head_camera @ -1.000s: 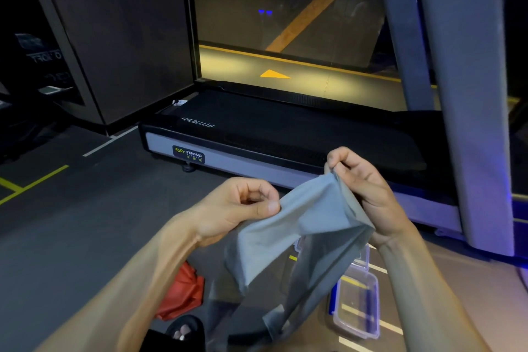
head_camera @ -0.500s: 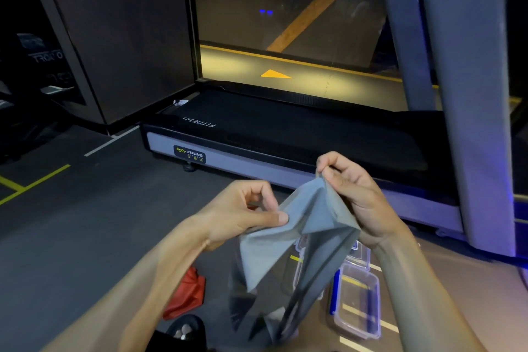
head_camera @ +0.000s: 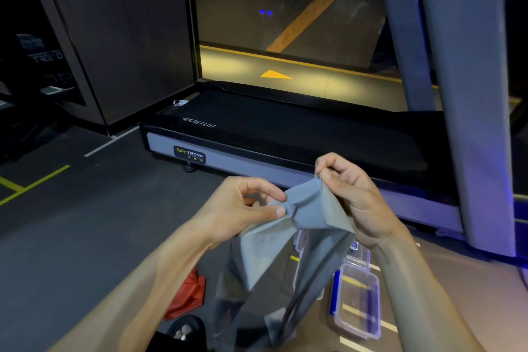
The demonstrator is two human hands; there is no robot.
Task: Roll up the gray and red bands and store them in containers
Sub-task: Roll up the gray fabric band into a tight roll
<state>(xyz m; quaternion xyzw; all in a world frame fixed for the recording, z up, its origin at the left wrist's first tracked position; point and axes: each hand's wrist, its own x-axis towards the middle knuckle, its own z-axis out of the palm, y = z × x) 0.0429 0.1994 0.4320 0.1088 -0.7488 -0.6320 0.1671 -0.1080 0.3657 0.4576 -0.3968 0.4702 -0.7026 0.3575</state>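
On treadmill (head_camera: 285,134) base: "BODY STRONG" label (head_camera: 189,154), "FITNESS" inverted.

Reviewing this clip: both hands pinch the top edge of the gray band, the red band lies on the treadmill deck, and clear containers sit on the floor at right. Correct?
Not quite. The head view shows the red band lying on the floor at lower left, not on the treadmill deck. The rest holds: the left hand and right hand pinch the gray band at its top edge, and the clear containers sit on the floor at right.
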